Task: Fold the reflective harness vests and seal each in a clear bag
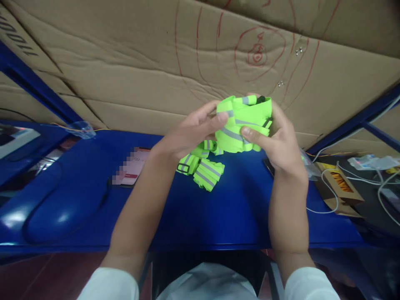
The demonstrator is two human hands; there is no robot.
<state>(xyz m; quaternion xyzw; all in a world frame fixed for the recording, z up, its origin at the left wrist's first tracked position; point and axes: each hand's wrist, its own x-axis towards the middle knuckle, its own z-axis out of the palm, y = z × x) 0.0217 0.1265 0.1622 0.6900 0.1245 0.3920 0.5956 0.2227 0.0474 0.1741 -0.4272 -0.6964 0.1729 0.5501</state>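
Observation:
Both hands hold up a folded bundle of neon-yellow reflective strap [240, 125] with grey stripes and black buckle parts. My left hand [196, 127] grips its left side, thumb across the front. On the right side, my right hand [278, 137] is closed round it, thumb pressed on the lower front and fingers hidden behind. Below the left hand, on the blue table [200, 216], lie more folded reflective straps [208, 174]. One of these has a black rectangular buckle [183, 168]. My left wrist partly covers that pile.
A phone [134, 166] lies left of the straps. A cardboard wall [140, 62] with red drawn lines rises behind the table. At right are an open brown box [339, 187], white cables [325, 212] and plastic bags. A black cable [62, 241] curves at left.

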